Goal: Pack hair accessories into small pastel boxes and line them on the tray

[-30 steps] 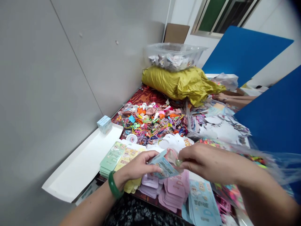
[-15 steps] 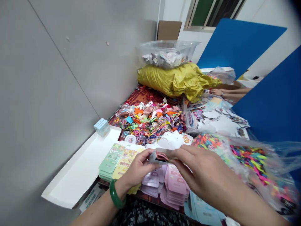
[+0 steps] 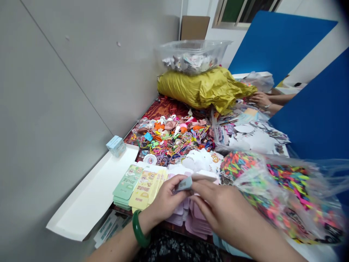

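My left hand (image 3: 169, 198), with a green bangle at its wrist, grips a small light-blue box (image 3: 184, 184) between thumb and fingers. At the box's right end my right hand (image 3: 218, 202) is closed, fingertips pinching its edge. That end of the box is hidden by my fingers. Just below and beyond the hands lie stacks of flat printed cards: green cards (image 3: 128, 185), yellow cards (image 3: 142, 189), purple cards (image 3: 176, 217) and pink cards (image 3: 196, 222). A similar finished-looking blue box (image 3: 116, 146) stands at the left.
White tray (image 3: 95, 196) along the grey wall. Colourful trinkets (image 3: 174, 142) are heaped ahead, with white paper pieces (image 3: 200, 160) nearer. Bags of bright small pieces (image 3: 289, 185) lie right. Behind are a yellow sack (image 3: 196, 89), a clear bin (image 3: 193, 54) and another person's hands (image 3: 260, 99).
The box has turned in my hands, so its open end with something pink inside no longer shows. My right hand has shifted slightly left and down. The other person's hands have moved a little.
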`<state>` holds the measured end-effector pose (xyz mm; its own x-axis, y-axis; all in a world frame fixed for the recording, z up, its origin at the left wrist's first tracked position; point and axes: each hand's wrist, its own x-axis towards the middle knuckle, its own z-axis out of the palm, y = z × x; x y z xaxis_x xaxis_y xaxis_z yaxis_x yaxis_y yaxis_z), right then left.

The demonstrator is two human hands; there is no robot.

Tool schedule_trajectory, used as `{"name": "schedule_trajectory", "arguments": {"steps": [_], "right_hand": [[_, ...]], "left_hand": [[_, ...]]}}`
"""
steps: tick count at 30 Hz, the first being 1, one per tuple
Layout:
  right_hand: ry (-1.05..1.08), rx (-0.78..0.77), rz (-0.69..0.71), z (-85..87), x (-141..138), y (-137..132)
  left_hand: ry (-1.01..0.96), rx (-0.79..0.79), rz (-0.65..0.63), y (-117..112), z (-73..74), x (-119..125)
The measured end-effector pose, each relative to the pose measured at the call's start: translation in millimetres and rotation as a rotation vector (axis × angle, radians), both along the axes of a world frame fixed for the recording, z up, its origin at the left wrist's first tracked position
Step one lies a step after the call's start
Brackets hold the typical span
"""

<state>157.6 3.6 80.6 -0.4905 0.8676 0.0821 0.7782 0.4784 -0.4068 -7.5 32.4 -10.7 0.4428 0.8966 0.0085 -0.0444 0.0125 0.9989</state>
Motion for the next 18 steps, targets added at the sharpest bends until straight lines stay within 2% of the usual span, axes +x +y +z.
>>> {"name": "schedule_trajectory", "arguments": {"steps": [3, 5, 8, 9, 11, 14, 16, 18], "right_hand": [[-0.025, -0.098, -0.013, -5.2, -4, -1], [0.125, -0.052, -0.046, -7.5, 4, -2], [0.387, -0.017, -0.295, -17.8, 25, 1], [0.467, -0.075, -0.398, -24.8, 31, 3], [0.636, -0.334, -0.529, -44.0, 37, 9], [0.894, -0.753, -0.532, -74.5, 34, 18], [0.995, -0.868, -0.529, -87.4, 28, 20], [1.031, -0.883, -0.530, -92.5, 23, 19]], "left_hand": [[0.048, 0.025, -0.017, -1, -0.6, 3], [0.044, -0.010, -0.023, 0, -3.9, 2], [0.016, -0.092, -0.027, 3, -14.4, -1], [0.003, -0.112, -0.026, 4, -18.6, -2], [-0.017, -0.127, -0.032, 5, -26.2, -2], [0.032, -0.076, -0.039, 4, -32.1, -4], [0.096, -0.028, -0.051, 1, -31.7, -8], [0.108, -0.016, -0.088, 0, -28.9, -14]]}}
